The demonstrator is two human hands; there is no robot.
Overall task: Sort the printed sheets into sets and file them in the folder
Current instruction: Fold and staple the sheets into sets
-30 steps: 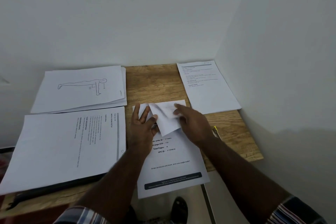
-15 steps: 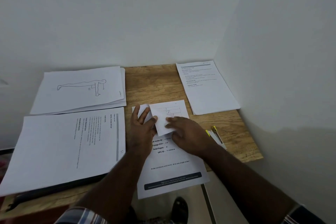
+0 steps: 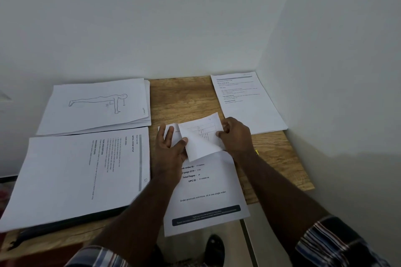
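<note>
A small folded printed sheet point(image 3: 200, 136) with a table on it lies on top of a cover sheet point(image 3: 208, 191) in the middle of the wooden table point(image 3: 182, 97). My right hand point(image 3: 237, 136) pinches the folded sheet's right edge. My left hand point(image 3: 171, 149) rests with spread fingers on its left part, thumb on the fold. A stack with a plank-pose drawing point(image 3: 97, 106) lies at the back left. A text stack point(image 3: 80, 173) lies front left on a dark folder point(image 3: 71, 222). Another text stack point(image 3: 247, 102) lies at the back right.
White walls close the table off at the back and on the right. The cover sheet hangs over the table's front edge. A yellow object point(image 3: 257, 152) peeks out beside my right wrist. A dark shoe point(image 3: 214, 247) shows on the floor below.
My right hand slid back toward me, then moved to the folded sheet's right edge and took hold of it. The sheet's flap lies opened further, showing its table. My left hand stayed put.
</note>
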